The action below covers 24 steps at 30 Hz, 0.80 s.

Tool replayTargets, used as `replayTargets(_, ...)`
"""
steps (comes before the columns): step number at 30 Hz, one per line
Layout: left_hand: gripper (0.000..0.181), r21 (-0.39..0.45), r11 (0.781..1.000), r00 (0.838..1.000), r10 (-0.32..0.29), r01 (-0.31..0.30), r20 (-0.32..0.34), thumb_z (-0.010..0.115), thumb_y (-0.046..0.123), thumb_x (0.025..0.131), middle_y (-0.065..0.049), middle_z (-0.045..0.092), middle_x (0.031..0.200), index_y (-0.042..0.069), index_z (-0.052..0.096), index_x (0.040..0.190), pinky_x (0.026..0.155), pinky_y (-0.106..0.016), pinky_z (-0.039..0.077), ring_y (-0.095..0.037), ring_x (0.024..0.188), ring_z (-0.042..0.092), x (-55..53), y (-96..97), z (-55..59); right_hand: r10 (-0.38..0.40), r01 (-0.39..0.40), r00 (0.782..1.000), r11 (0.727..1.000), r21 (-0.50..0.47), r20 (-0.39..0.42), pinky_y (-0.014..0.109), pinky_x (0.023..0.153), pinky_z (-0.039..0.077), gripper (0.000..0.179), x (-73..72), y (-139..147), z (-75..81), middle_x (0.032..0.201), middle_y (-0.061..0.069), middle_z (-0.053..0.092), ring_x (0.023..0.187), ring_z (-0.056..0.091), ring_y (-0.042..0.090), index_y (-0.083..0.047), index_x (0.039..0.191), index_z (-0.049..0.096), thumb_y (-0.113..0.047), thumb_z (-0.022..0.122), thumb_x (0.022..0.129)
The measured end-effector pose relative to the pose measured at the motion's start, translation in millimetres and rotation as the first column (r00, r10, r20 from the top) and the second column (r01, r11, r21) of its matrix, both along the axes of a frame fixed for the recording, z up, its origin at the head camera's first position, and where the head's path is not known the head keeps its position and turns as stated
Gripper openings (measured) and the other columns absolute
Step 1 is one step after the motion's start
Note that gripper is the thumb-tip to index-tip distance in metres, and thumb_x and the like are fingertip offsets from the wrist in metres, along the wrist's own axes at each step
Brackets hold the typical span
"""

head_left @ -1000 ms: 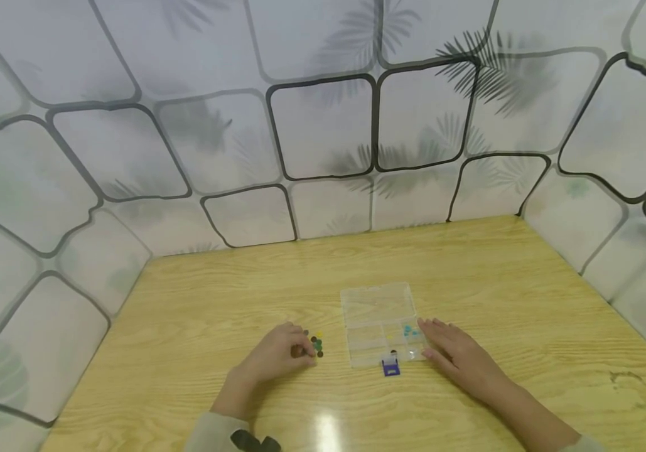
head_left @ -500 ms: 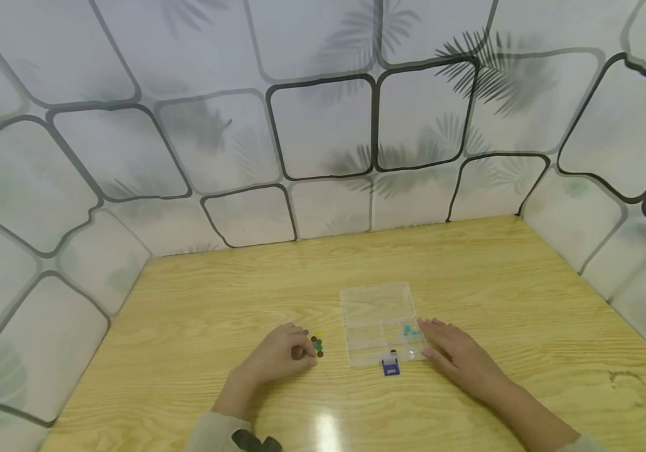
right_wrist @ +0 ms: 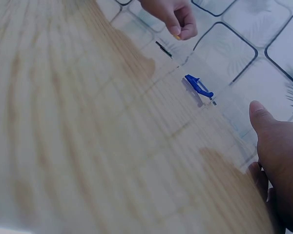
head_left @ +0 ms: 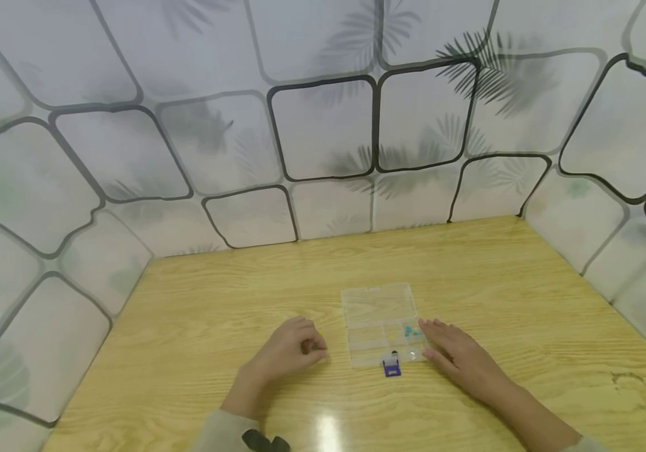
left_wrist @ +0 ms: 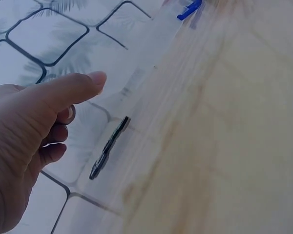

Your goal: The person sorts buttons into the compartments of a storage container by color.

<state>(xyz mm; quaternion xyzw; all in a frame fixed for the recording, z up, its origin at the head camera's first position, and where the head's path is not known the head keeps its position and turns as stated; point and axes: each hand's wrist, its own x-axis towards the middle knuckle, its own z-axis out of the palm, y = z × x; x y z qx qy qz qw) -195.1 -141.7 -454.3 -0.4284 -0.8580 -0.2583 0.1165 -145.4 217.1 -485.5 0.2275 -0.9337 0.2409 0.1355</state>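
My left hand [head_left: 291,346] is raised just above the table, left of a clear plastic box [head_left: 365,345]. Thumb and index finger pinch a small yellow piece [right_wrist: 177,37], which shows at their tips in the right wrist view. Below that hand, a group of small dark, flat pieces [left_wrist: 109,148] lies on the table; from the head view the hand mostly hides them. My right hand [head_left: 461,353] rests flat at the box's right edge, fingers extended. The box's lid [head_left: 378,302] is folded back. Inside are blue pieces [head_left: 409,331] in a right-hand compartment.
A blue-purple latch [head_left: 392,369] sticks out from the box's front edge. A dark piece [head_left: 394,353] sits just behind it. The wood-grain table [head_left: 243,276] is bounded by a patterned backdrop [head_left: 323,144] at the back and sides.
My left hand has moved slightly right and up from the loose pieces and now covers them in the head view. The right hand and the box stay in place.
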Motion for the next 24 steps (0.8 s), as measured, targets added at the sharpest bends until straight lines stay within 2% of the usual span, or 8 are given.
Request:
replayTargets(8, 0.009, 0.007, 0.999, 0.999, -0.038, 0.039, -0.018, 0.075, 0.022, 0.081, 0.009, 0.05, 0.069, 0.015, 0.07, 0.084, 0.068, -0.019, 0.04, -0.005, 0.069, 0.041, -5.3, 22.1, 7.2, -0.001, 0.001, 1.0, 1.0, -0.006, 0.017, 0.057, 0.101, 0.031, 0.051, 0.0, 0.7, 0.1, 0.138, 0.012, 0.051, 0.127, 0.046, 0.035, -0.011, 0.141, 0.045, -0.028, 0.058, 0.095)
replayTargets(15, 0.007, 0.008, 0.994, 0.991, -0.113, 0.114, -0.076, 0.072, 0.022, 0.083, 0.008, 0.052, 0.072, 0.016, 0.069, 0.085, 0.071, -0.018, 0.04, -0.006, 0.072, 0.045, -12.6, 45.8, 11.8, -0.006, 0.006, 1.0, 1.0, 0.0, 0.017, 0.056, 0.102, 0.031, 0.051, 0.0, 0.4, 0.4, 0.138, 0.011, 0.051, 0.127, 0.046, 0.034, -0.012, 0.141, 0.045, -0.028, 0.058, 0.094)
replayTargets(24, 0.007, -0.03, 0.994, 0.989, -0.11, 0.107, -0.103, 0.072, 0.024, 0.083, 0.01, 0.05, 0.07, 0.018, 0.069, 0.084, 0.068, -0.016, 0.036, -0.004, 0.07, 0.041, -14.9, 75.9, 18.4, -0.006, 0.006, 1.0, 1.0, -0.002, 0.002, 0.053, 0.103, 0.031, 0.051, 0.9, -0.2, 0.8, 0.137, 0.011, 0.051, 0.126, 0.047, 0.034, -0.012, 0.14, 0.045, -0.028, 0.058, 0.094)
